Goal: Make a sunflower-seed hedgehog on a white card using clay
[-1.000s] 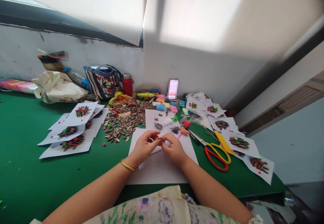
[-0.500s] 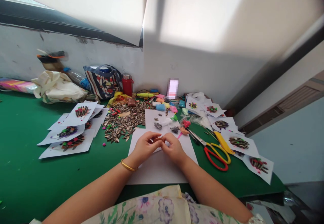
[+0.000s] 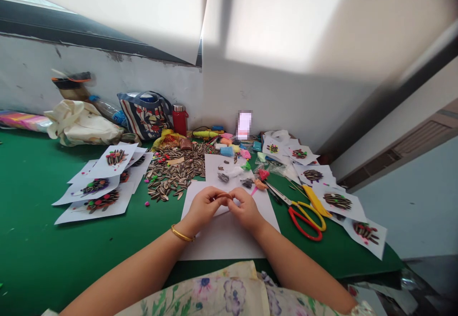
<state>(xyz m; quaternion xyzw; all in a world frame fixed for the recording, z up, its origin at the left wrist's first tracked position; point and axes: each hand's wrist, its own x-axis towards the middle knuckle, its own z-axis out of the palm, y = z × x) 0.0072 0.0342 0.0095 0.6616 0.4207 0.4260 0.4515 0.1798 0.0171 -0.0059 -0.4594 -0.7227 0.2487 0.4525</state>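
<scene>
A small flat brown piece [image 3: 224, 195], which looks like clay, is pinched between my two hands above a white sheet of paper [image 3: 229, 239]. My left hand [image 3: 206, 205] has its thumb and fingers closed on the piece's left side. On the other side, my right hand [image 3: 245, 208] grips it with curled fingers, and the fingertips of both hands nearly meet. Just behind the hands, grey clay lumps [image 3: 223, 177] lie on a smaller white sheet [image 3: 211, 163]. An orange-brown lump [image 3: 260, 185] is right of them.
Striped seeds [image 3: 186, 168] are heaped at the back left of the hands. Scissors [image 3: 304, 218] and a yellow tool [image 3: 316, 201] lie at the right. Decorated sheets [image 3: 123, 211] stand in piles on both sides. A red bottle [image 3: 179, 120] and bags are along the wall.
The brown piece shows a little more between the fingertips and has tilted slightly. Both hands have stayed nearly in place.
</scene>
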